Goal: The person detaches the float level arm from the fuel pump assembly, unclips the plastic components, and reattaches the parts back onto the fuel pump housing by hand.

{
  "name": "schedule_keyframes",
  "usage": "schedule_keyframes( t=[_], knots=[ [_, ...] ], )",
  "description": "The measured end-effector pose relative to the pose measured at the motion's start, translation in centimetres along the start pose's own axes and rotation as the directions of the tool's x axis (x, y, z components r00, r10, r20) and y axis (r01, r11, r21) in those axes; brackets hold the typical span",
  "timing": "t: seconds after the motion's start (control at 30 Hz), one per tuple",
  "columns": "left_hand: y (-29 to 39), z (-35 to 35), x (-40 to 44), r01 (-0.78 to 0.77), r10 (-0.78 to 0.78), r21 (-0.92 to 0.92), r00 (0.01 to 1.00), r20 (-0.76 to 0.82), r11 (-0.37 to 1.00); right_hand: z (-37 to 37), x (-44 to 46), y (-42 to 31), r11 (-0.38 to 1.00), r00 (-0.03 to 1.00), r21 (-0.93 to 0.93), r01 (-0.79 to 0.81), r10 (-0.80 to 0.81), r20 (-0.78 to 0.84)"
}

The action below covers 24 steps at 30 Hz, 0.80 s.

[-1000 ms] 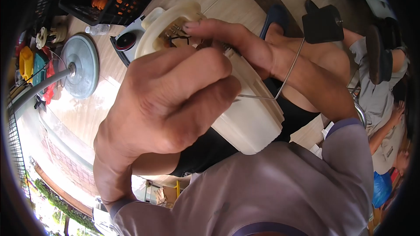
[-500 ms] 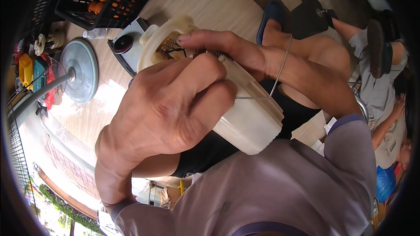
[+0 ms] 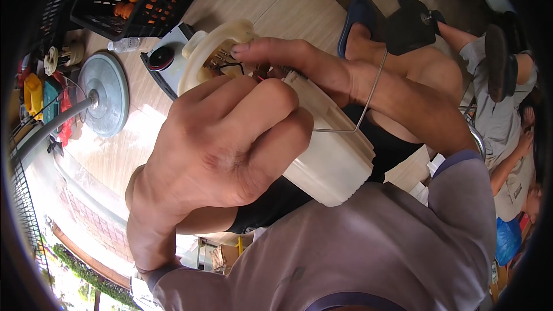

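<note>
My left hand (image 3: 224,138) is closed, knuckles up, in front of a cream plastic housing (image 3: 340,167); its fingertips and what they hold are hidden. A thin bent metal wire (image 3: 368,101) runs from beside its lower fingers across my right forearm. My right hand (image 3: 311,66) grips the housing from the far side, one digit stretched toward its ring-shaped end (image 3: 194,60). Small metal parts and dark wires (image 3: 230,68) show inside the opening near that fingertip.
Beyond stand a black crate (image 3: 118,20) with orange items, a grey device with a round dark knob (image 3: 161,57) and a clear bottle (image 3: 124,44). A round grey base (image 3: 105,93) with a pole is at left. Another person's legs (image 3: 498,121) show at right, near a black plate (image 3: 410,27).
The housing's ring end and my right fingertip have moved slightly down and left. The wire's upper end has shifted left. The black plate appears farther left and tilted. Both hands keep their closed poses.
</note>
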<state>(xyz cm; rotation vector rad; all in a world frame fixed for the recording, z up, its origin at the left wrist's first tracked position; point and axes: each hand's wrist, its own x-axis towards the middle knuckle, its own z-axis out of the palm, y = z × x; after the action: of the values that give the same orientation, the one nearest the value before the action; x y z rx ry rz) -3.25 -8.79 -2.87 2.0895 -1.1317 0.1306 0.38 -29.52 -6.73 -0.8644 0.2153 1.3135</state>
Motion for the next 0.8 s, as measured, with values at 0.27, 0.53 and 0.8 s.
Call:
schedule_keyframes(
  t=[0.27, 0.53, 0.8],
  knots=[
    [-0.6, 0.8, 0.0, -0.026, 0.025, -0.045, 0.999, -0.034, 0.999, 1.4, -6.1, -0.5, 0.897, 0.957, -0.334, 0.288, -0.266, 0.113],
    [-0.8, 1.7, -0.1, -0.057, 0.056, -0.061, 0.998, -0.028, 0.996, 0.9, 0.1, -0.5, 0.996, 0.994, 0.014, -0.083, 0.084, -0.070],
    [-0.6, 1.9, 0.1, -0.077, 0.076, -0.051, 0.997, -0.028, 0.996, -0.1, 1.3, 0.3, 0.991, 0.991, 0.040, -0.125, 0.127, -0.050]
  ],
)
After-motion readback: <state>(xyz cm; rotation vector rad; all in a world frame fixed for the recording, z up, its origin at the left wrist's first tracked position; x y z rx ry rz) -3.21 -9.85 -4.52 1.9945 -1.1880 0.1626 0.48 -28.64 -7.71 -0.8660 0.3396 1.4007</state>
